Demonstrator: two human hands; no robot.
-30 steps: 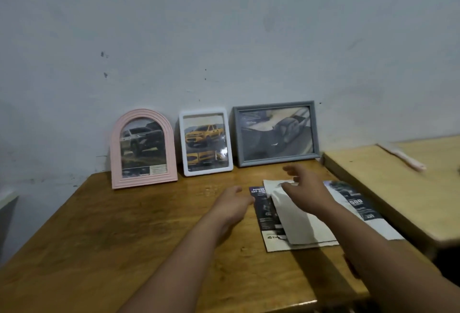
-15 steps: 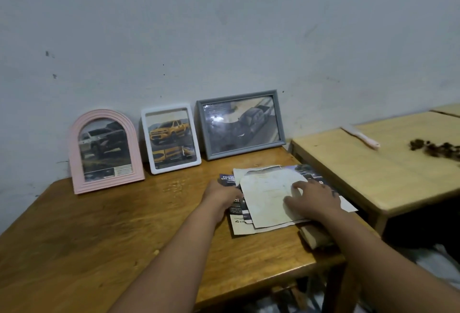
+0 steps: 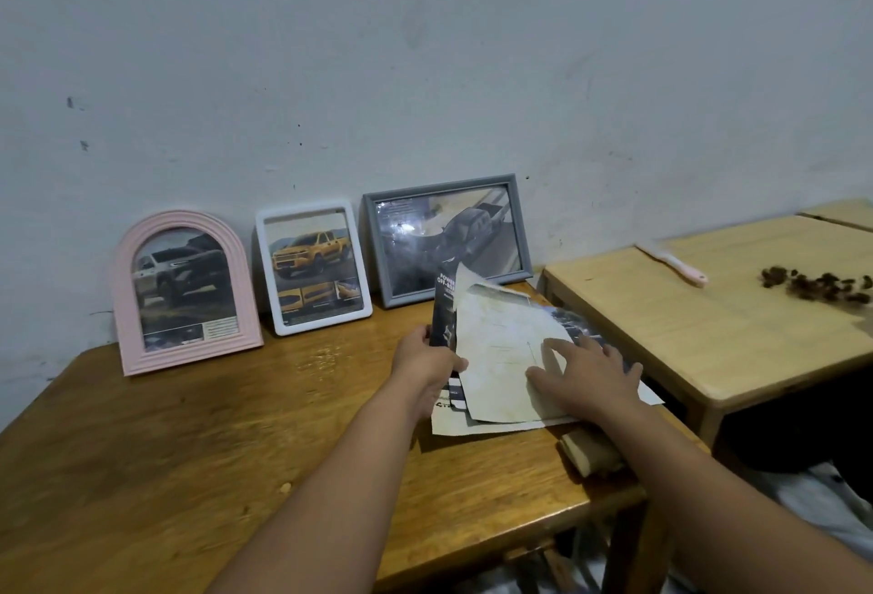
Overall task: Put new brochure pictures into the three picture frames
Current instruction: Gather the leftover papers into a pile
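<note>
Brochure pages (image 3: 508, 352), a loose pile of glossy printed sheets with a pale creased one on top, lie on the brown wooden table (image 3: 198, 442) at about four o'clock from the grey rectangular frame (image 3: 446, 239) that leans on the wall. The left hand (image 3: 427, 359) pinches the pile's left edge, thumb over the dark cover strip, and lifts it so the far corner stands up. The right hand (image 3: 586, 378) lies flat on the pale sheet at three o'clock from the left, fingers spread and pressing down. The step in hand looks like sorting out one sheet for a frame. To do it well, the person would keep the right palm as an anchor so the lower pages do not slide toward the table edge, and peel only one leaf with the left, slowly, since thin creased paper tears easily. The white rounded frame (image 3: 312, 265) and the pink arched frame (image 3: 186, 291) stand at nine o'clock from the grey one, all three showing truck pictures, so none yet seems opened
</note>
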